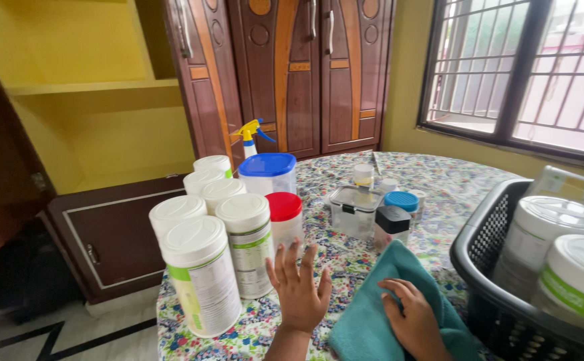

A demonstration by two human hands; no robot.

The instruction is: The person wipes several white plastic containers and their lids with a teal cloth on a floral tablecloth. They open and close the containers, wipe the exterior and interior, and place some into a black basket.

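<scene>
- Yellow walls, a dark carved wooden wardrobe (292, 73) and a barred window (526, 67) form the background; a round table with a floral cloth (459, 184) fills the lower centre of the frame.
- Left hand (300, 287): raised at lower centre, palm away from the camera, fingers spread, holding nothing. It sits just in front of the cluster of containers, nearest the clear jar with a red lid (285, 217).
- Right hand (412, 321): lies flat on the folded teal cloth (379, 301) at the lower centre-right, fingers pressed down on the fabric rather than pinching it. The cloth rests on the table, apart from the containers.
- Standing group, left of centre: six tall white plastic canisters with white lids and green-trimmed labels (202, 274), upright and close together, with a clear tub with a blue lid (268, 172) and a spray bottle with a yellow and blue trigger (250, 137) behind them.
- Centre of the table: a clear clip-lid box (353, 210), a small container with a black lid (392, 226), one with a round blue lid (401, 200) and a small white bottle (363, 175).
- Black plastic laundry basket (479, 267), right edge of the frame: holds at least two more white-lidded canisters (559, 227).
- Progress, as a judgement: most canisters stand on the table, while those in the basket remain inside it. The pictures do not show which containers have been wiped; the cloth is in contact with none at present.
</scene>
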